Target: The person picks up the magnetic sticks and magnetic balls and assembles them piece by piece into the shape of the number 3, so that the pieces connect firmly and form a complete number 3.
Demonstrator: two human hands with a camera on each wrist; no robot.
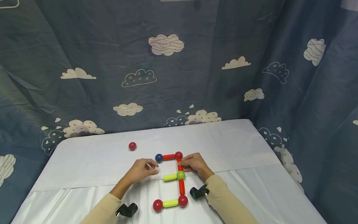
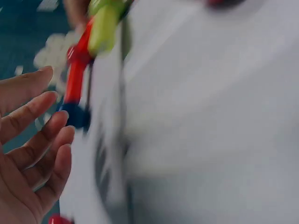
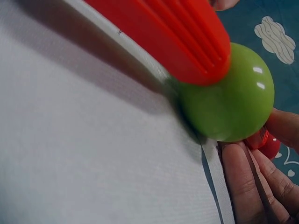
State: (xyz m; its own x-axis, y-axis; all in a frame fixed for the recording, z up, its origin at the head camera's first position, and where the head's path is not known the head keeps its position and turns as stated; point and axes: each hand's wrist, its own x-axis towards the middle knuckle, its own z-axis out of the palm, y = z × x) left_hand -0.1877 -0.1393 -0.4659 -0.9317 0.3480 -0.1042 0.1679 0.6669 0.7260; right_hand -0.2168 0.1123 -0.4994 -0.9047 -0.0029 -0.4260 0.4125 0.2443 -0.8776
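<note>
A figure of balls and rods lies on the white cloth. My right hand (image 1: pixel 195 163) pinches its upper red rod (image 1: pixel 180 168), which joins a red ball (image 1: pixel 178 155) to the green ball (image 1: pixel 181 175). From that red ball another red rod (image 1: pixel 169 157) runs left to a blue ball (image 1: pixel 158 158). A yellow-green rod (image 1: pixel 170 177) sticks out left from the green ball. Below, a red rod (image 1: pixel 181 187) leads to a red ball (image 1: pixel 183 201), a yellow-green rod (image 1: pixel 170 203) and a red end ball (image 1: pixel 158 205). Left of the blue ball, my left hand (image 1: pixel 142 170) holds nothing, fingers loosely bent.
A loose red ball (image 1: pixel 132 146) lies farther back on the left of the white-covered table (image 1: pixel 237 143). Dark blue curtains (image 1: pixel 195 77) with cloud prints stand behind the table and along its sides. A seam crosses the cloth near the hands.
</note>
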